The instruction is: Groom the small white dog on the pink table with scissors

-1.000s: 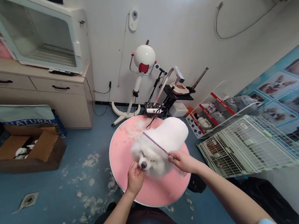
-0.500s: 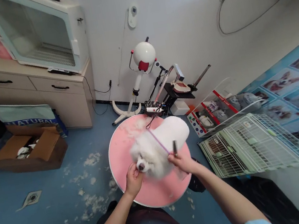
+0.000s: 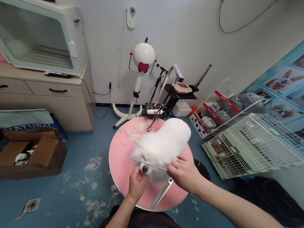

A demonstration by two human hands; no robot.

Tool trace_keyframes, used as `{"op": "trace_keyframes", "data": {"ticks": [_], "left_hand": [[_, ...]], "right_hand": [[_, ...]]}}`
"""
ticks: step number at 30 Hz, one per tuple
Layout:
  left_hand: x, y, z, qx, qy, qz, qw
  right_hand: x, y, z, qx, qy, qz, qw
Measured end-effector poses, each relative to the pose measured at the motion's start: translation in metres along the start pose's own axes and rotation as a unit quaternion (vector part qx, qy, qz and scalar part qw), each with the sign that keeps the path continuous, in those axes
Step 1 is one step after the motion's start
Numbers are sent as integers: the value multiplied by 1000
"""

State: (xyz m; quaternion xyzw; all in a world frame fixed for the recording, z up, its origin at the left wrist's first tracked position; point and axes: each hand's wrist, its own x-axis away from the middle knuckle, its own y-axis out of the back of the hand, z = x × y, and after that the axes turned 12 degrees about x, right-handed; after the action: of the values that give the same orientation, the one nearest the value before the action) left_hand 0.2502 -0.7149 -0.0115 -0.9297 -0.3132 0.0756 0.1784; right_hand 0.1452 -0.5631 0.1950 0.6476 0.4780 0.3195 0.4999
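A small white fluffy dog (image 3: 164, 143) stands on a round pink table (image 3: 122, 162) in front of me. My left hand (image 3: 137, 184) is closed in a pinch under the dog's chin, holding its muzzle hair. My right hand (image 3: 183, 174) is closed on a long metal comb (image 3: 147, 164) that lies across the dog's face, and a pair of scissors (image 3: 161, 193) also sticks out of that hand, pointing down toward the table's near edge.
Clumps of white fur (image 3: 92, 163) litter the blue floor. A wire cage (image 3: 250, 146) lies to the right, an open cardboard box (image 3: 27, 156) to the left. A stand dryer (image 3: 141, 59) and an arm with tools stand behind the table. A cabinet with drawers (image 3: 49, 94) lines the left wall.
My right hand has swung the comb down from above the dog's head to lie across its face, and the scissors now point down and left. My left hand stays at the chin.
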Motion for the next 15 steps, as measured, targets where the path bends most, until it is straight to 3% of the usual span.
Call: {"op": "trace_keyframes", "data": {"ticks": [3,9,11,15], "left_hand": [[-1,-4,-3,0,-23,15,1000],[-5,-9,-10,-22,-43,34,998],[-5,-9,-9,-33,-45,37,998],[-1,-11,-4,-20,-35,36,999]], "right_hand": [[-5,-7,1,147,47,16,988],[-4,-16,-35,185,-6,54,981],[-1,-15,-53,186,-48,54,980],[10,6,-81,211,-210,5,955]]}}
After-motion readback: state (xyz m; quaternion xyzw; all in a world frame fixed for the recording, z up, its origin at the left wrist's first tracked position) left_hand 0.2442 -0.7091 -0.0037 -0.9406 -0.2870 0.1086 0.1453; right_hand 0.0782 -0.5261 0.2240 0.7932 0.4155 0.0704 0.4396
